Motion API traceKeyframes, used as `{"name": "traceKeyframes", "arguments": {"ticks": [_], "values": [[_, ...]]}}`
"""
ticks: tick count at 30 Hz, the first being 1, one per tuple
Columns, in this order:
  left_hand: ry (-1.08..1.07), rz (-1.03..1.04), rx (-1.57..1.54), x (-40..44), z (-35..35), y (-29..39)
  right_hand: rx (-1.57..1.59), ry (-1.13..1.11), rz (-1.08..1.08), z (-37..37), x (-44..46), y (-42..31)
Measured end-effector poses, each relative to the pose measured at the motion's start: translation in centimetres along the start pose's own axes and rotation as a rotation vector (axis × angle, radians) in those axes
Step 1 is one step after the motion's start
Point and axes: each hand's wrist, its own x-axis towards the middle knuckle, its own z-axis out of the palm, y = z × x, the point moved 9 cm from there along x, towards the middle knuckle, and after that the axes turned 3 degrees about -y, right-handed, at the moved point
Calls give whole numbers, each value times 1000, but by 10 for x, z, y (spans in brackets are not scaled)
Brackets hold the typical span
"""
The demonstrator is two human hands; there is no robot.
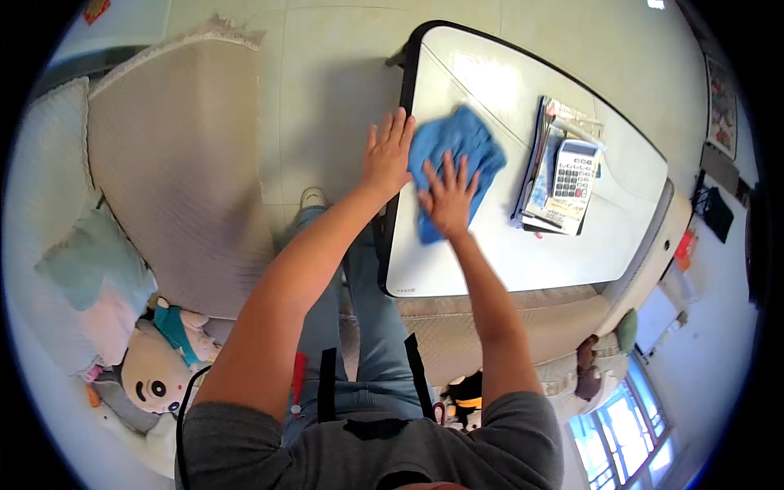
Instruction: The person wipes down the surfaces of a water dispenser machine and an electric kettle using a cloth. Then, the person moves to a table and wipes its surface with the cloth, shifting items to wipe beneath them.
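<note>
A blue cloth [461,135] lies bunched on the white tabletop [506,265] near its left end. Pressed flat on the cloth is my right hand [451,194], its fingers spread. My left hand [387,151] rests at the table's black left edge [408,90], fingers stretched out and holding nothing. Its fingertips are close to the cloth's left side. To the right of the cloth sits a stack of papers and books [541,192], with a white calculator [575,170] on top.
A beige-covered sofa [180,147] stands at the left, with a pale green cushion [98,257] and plush toys [155,371]. Another sofa section [539,314] runs along the table's near side. Tiled floor [335,49] stretches beyond the table.
</note>
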Motion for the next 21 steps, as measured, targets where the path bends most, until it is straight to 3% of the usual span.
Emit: {"name": "traceKeyframes", "arguments": {"ticks": [3,6,10,15,21], "values": [[34,49,-58,0,-3,-18,-22,-61,-4,12,-13,-19],[38,299,-69,1,-8,-31,-56,-54,17,7,17,-28],[230,135,-130,1,-22,-55,-97,88,49,-18,110,-27],[220,25,-390,-33,1,-94,-145,201,129,-46,215,-4],[180,-133,-449,-75,59,-150,-184,297,82,-51,225,-19]]}}
